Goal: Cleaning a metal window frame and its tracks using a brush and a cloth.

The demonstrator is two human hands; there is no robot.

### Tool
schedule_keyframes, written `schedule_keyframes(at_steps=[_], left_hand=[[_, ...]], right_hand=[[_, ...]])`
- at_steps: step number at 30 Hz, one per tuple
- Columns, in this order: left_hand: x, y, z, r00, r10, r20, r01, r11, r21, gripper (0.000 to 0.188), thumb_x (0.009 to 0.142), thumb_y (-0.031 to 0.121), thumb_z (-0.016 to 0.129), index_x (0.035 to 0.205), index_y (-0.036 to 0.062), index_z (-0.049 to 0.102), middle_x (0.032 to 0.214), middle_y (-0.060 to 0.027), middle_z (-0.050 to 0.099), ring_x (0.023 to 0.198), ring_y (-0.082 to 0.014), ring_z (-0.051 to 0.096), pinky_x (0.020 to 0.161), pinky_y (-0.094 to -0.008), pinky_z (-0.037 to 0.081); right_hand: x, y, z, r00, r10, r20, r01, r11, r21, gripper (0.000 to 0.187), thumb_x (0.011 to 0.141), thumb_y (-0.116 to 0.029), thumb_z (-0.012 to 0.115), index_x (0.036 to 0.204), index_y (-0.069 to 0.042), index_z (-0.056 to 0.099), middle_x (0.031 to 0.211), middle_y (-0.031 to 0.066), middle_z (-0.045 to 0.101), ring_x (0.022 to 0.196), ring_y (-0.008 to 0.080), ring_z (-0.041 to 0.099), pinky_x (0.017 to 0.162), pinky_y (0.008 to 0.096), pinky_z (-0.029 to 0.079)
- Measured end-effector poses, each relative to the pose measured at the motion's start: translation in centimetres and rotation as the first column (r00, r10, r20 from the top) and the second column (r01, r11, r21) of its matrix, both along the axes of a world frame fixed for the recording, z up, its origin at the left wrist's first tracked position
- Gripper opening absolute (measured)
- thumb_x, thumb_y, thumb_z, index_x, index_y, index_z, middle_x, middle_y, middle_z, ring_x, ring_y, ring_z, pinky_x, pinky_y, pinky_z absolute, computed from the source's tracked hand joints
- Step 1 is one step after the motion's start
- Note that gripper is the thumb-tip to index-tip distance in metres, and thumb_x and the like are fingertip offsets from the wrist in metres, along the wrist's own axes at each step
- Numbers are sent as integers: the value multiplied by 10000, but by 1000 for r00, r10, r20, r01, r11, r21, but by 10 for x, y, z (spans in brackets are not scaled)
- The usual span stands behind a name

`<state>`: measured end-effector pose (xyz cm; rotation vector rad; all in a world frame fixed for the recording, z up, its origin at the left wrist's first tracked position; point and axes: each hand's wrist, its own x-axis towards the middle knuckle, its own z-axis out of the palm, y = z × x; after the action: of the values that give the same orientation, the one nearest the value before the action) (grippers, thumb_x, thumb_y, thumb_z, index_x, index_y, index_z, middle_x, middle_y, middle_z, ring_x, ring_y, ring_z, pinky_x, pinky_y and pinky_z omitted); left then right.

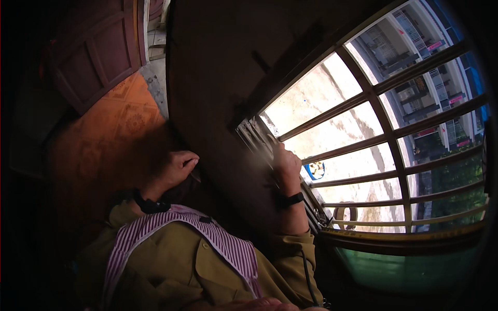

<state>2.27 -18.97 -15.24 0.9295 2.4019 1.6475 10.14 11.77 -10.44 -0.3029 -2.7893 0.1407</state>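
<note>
My right hand (287, 161) is at the sill (255, 136) along the foot of a barred window (373, 96). Its fingers are curled, and a pale, blurred patch lies just beside them. What they grip, if anything, I cannot make out. Away from the window, my left hand (182, 161) hangs over the dark area in front of my body, thumb along its bent fingers. The inside of that hand is hidden in shadow. Dark bands circle both wrists.
A brown panelled door (96, 57) stands at the far left above an orange patterned tile floor (129, 111). The wall (212, 67) below the window is very dark. Outside lie bright paving (332, 114), a blue-rimmed round container (315, 170) and buildings. A green panel (394, 267) sits at lower right.
</note>
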Motion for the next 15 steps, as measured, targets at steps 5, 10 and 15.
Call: schedule_keyframes(at_steps=[5, 10, 15], left_hand=[[4, -3, -17, 999, 30, 28, -30, 1000, -8, 111, 820, 65, 617, 895, -4, 659, 850, -138, 668, 770, -241, 656, 678, -307, 507], [10, -3, -20, 997, 31, 74, -30, 999, -22, 110, 810, 58, 620, 892, -4, 659, 856, -138, 668, 793, -252, 656, 697, -315, 507], [3, 0, -18, 997, 67, 26, -67, 998, 4, 108, 812, 62, 618, 887, -9, 650, 854, -150, 663, 796, -277, 655, 696, -326, 513]], right_hand=[[-9, 21, 1, 963, 125, 240, -172, 967, 186, 257, 838, -210, 530, 633, -91, 626, 621, 102, 624, 580, 260, 636, 518, 358, 482], [-63, 30, -36, 983, 154, 97, -174, 955, 242, 287, 819, -299, 569, 608, -116, 640, 641, 92, 645, 611, 249, 657, 542, 346, 509], [-27, 19, 7, 926, 118, 359, -199, 960, 197, 262, 804, -242, 559, 577, -121, 612, 635, 68, 646, 638, 226, 663, 502, 318, 500]])
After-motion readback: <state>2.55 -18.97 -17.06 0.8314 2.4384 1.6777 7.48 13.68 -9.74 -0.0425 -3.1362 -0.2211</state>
